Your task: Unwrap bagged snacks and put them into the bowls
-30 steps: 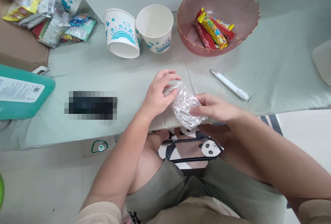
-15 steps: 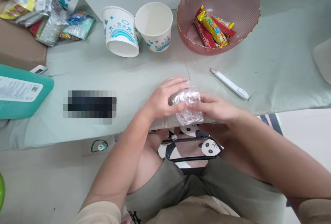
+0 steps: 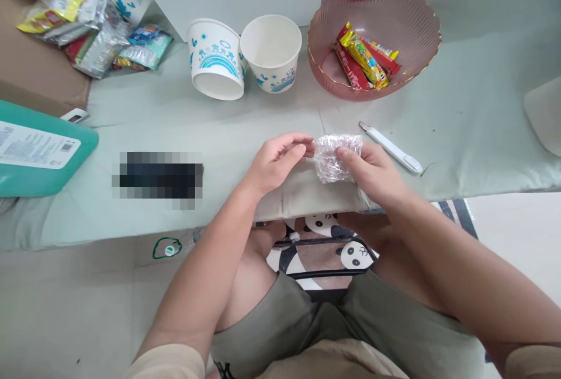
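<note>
A small bundle of clear bubble wrap (image 3: pixel 329 160) is gripped at its right side by my right hand (image 3: pixel 374 171), thumb on top. Whatever lies inside the wrap cannot be made out. My left hand (image 3: pixel 279 162) is just left of the bundle, fingers apart and half curled, their tips near or touching its left edge; nothing is held in it. Close beyond my right hand, a white utility knife (image 3: pixel 391 148) lies slanted on the green cloth-covered table (image 3: pixel 236 128).
Two white paper tubs (image 3: pixel 272 55) and a pink glass bowl (image 3: pixel 322 78) with wrapped snack bars (image 3: pixel 366 58) stand at the back. To the left are a teal bottle (image 3: pixel 52 174), a pixelated dark object (image 3: pixel 160 174), snack packets (image 3: pixel 103 34) and a cardboard box (image 3: pixel 39 69).
The bubble-wrapped bundle has turned and moved right and slightly away in my right hand. My left hand has let go of it and its fingers have opened.
</note>
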### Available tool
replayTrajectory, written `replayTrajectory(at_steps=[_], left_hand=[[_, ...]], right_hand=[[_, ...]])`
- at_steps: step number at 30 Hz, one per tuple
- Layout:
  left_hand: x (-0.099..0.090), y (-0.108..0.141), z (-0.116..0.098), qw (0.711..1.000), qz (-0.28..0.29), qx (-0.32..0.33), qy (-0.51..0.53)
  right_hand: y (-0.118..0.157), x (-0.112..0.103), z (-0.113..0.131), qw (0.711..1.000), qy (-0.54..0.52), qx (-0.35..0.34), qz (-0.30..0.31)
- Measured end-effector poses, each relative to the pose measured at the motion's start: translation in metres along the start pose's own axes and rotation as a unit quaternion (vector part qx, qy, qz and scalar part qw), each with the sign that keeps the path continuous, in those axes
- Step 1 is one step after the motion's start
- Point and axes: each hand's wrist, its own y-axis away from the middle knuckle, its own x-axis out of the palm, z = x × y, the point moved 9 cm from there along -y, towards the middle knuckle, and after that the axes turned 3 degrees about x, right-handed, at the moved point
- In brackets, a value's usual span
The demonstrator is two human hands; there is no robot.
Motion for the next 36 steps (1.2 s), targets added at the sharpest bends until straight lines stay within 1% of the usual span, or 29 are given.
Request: replayTrajectory(at_steps=[3, 4, 6, 7, 9, 10, 12, 13, 14, 16, 17, 19, 21, 22, 24, 26, 28, 30, 32, 34, 36], left_hand=[[0.009, 0.0, -0.002, 0.999, 0.039, 0.008, 0.003], [0.01, 0.0, -0.003, 0.999, 0.042, 0.01, -0.009], [0.004, 0.0, -0.006, 0.999, 0.012, 0.019, -0.037], [-0.002, 0.001, -0.008, 0.998, -0.014, 0.027, -0.047], [-0.016, 0.003, -0.012, 0.996, -0.066, 0.037, -0.053], [-0.021, 0.004, -0.014, 0.995, -0.08, 0.038, -0.05], [-0.025, 0.007, -0.017, 0.995, -0.081, 0.031, -0.038], [-0.024, 0.008, -0.017, 0.997, -0.071, 0.025, -0.033], [-0.022, 0.008, -0.018, 0.998, -0.059, 0.019, -0.027], [-0.018, 0.01, -0.019, 0.999, -0.042, 0.016, -0.009], [-0.016, 0.01, -0.02, 0.999, -0.035, 0.018, 0.001], [-0.012, 0.01, -0.019, 1.0, -0.019, 0.022, 0.01], [-0.01, 0.011, -0.017, 1.0, -0.006, 0.016, -0.01], [-0.011, 0.011, -0.016, 1.0, -0.005, 0.011, -0.025], [-0.015, 0.011, -0.014, 0.999, -0.019, 0.003, -0.049], [-0.02, 0.011, -0.014, 0.998, -0.038, 0.0, -0.047], [-0.024, 0.011, -0.015, 0.998, -0.059, 0.002, -0.029], [-0.03, 0.011, -0.018, 0.996, -0.083, 0.012, 0.001], [-0.037, 0.011, -0.022, 0.993, -0.109, 0.026, 0.044], [-0.047, 0.011, -0.023, 0.986, -0.142, 0.026, 0.088], [-0.057, 0.013, -0.022, 0.977, -0.175, 0.017, 0.118]], right_hand=[[0.0, 0.013, 0.001, 0.999, 0.003, -0.016, 0.036], [-0.001, 0.016, 0.002, 0.999, -0.006, -0.023, 0.045], [-0.002, 0.017, 0.001, 0.998, -0.027, -0.032, 0.039], [-0.003, 0.015, 0.0, 0.999, -0.036, -0.033, 0.025], [-0.005, 0.004, -0.002, 0.998, -0.047, -0.036, -0.033], [-0.005, -0.002, -0.002, 0.996, -0.05, -0.042, -0.067], [-0.004, -0.009, 0.001, 0.99, -0.054, -0.066, -0.113], [-0.004, -0.007, 0.004, 0.989, -0.052, -0.079, -0.115], [-0.005, -0.002, 0.006, 0.99, -0.045, -0.084, -0.101], [-0.008, 0.013, 0.005, 0.996, -0.021, -0.062, -0.056], [-0.009, 0.017, 0.004, 0.998, -0.009, -0.043, -0.046], [-0.011, 0.02, 0.002, 0.998, -0.004, -0.017, -0.061], [-0.011, 0.019, 0.005, 0.996, -0.031, -0.016, -0.082], [-0.012, 0.021, 0.006, 0.996, -0.047, -0.018, -0.079], [-0.012, 0.03, 0.007, 0.997, -0.058, -0.016, -0.05], [-0.011, 0.036, 0.009, 0.999, -0.041, -0.017, -0.031], [-0.01, 0.034, 0.013, 0.998, -0.003, -0.026, -0.049], [-0.011, 0.027, 0.024, 0.994, 0.058, -0.042, -0.082], [-0.015, 0.017, 0.046, 0.981, 0.134, -0.071, -0.118], [-0.025, 0.007, 0.081, 0.957, 0.209, -0.123, -0.16], [-0.038, 0.002, 0.127, 0.916, 0.28, -0.195, -0.21]])
